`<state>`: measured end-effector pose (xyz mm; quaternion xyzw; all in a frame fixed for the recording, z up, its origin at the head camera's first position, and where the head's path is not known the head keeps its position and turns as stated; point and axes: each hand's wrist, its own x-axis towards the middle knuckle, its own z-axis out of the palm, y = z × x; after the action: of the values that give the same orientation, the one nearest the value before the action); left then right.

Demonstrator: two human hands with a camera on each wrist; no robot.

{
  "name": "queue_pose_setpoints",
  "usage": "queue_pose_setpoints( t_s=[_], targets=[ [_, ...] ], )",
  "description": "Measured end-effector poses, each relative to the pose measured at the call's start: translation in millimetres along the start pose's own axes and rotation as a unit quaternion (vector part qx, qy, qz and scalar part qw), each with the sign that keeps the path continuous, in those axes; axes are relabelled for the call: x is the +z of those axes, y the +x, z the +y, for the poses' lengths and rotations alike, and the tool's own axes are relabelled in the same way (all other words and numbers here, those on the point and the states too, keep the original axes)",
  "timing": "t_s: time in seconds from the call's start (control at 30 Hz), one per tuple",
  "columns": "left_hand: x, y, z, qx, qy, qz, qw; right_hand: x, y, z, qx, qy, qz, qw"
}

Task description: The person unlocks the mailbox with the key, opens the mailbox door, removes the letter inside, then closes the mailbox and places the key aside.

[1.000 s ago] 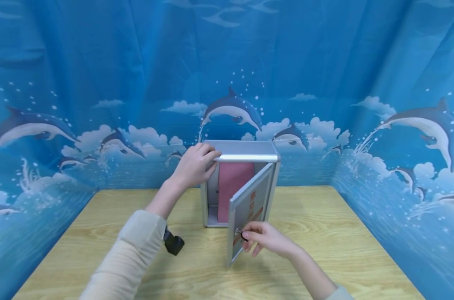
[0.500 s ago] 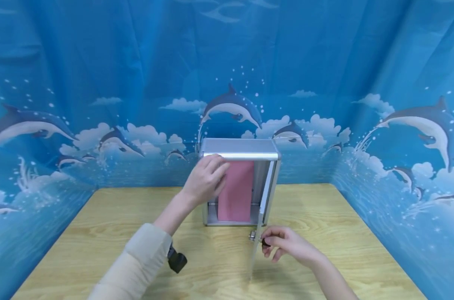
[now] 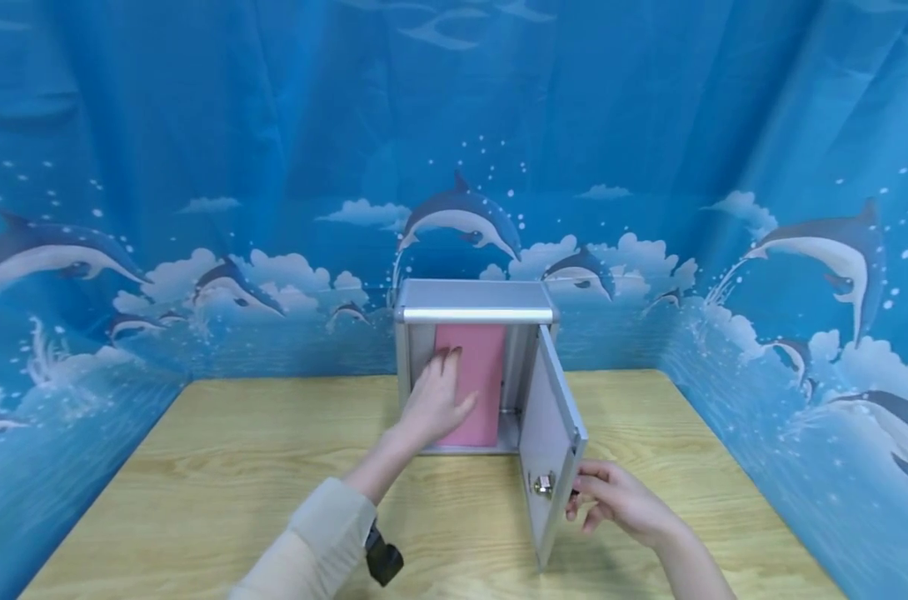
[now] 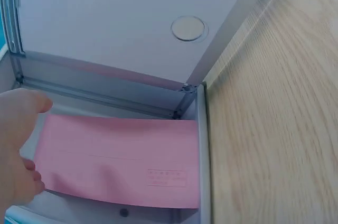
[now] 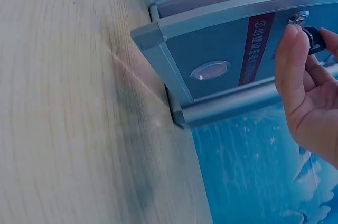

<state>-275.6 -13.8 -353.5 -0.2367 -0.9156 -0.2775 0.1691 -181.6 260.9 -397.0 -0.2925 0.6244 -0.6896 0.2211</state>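
Observation:
A silver metal box (image 3: 476, 295) stands on the table with its hinged door (image 3: 550, 408) swung out to the right. Inside leans a pink envelope (image 3: 480, 375), printed with a small red frame in the left wrist view. My left hand (image 3: 433, 404) reaches in at the box's opening, fingers extended before the envelope and overlapping it; in the left wrist view the thumb and fingers (image 4: 31, 176) are spread apart near its end. My right hand (image 3: 622, 500) pinches the black-headed key (image 5: 316, 40) at the door's lock (image 5: 299, 17).
The wood-grain table (image 3: 236, 467) extends around the box. A blue curtain (image 3: 274, 167) with dolphins encloses the back and sides. A dark wrist device (image 3: 382, 560) hangs below my left sleeve. The door's free edge juts toward me, between both hands.
The door has swung further out to the right, my right hand moving along with the key. My left hand has left the box's top edge and come down in front of the pink envelope.

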Motion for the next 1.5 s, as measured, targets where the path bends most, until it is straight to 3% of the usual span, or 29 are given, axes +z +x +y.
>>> queue_pose_setpoints(
  t_s=[0.1, 0.27, 0.43, 0.53, 0.63, 1.0, 1.23, 1.37, 1.5],
  targets=[
    [7.6, 2.6, -2.4, -0.053, -0.046, -0.008, 0.9975, -3.9, -5.9, 0.4, -0.013, 0.02, -0.001, 0.9997],
    [17.2, 9.2, -9.9, -0.127, -0.106, -0.007, 0.9862, -10.4, -14.9, -0.1, -0.037, 0.052, 0.005, 0.9979],
    [24.1, 12.9, -18.0, -0.19, -0.165, -0.013, 0.9678, -14.9, -21.0, -0.2, -0.048, 0.05, 0.029, 0.9972],
    [28.2, 13.7, -21.6, -0.217, -0.203, -0.017, 0.9546, -17.4, -24.2, -0.2, -0.048, 0.044, 0.039, 0.9971],
    [32.6, 14.4, -24.9, -0.235, -0.222, -0.011, 0.9463, -20.2, -26.6, 0.0, -0.052, 0.041, 0.045, 0.9968],
    [44.1, 16.7, -30.4, -0.283, -0.244, 0.03, 0.927, -27.0, -30.9, 1.1, -0.06, 0.038, 0.062, 0.9956],
    [43.6, 16.8, -27.8, -0.264, -0.237, 0.065, 0.9328, -28.5, -32.5, 0.3, -0.045, 0.027, 0.088, 0.9948],
    [43.4, 17.1, -26.6, -0.262, -0.26, 0.076, 0.9264, -29.3, -33.0, 0.2, -0.052, 0.027, 0.087, 0.9945],
    [44.3, 15.1, -27.2, -0.246, -0.257, 0.099, 0.9293, -29.6, -33.5, 0.3, -0.056, 0.03, 0.084, 0.9944]
  ],
)
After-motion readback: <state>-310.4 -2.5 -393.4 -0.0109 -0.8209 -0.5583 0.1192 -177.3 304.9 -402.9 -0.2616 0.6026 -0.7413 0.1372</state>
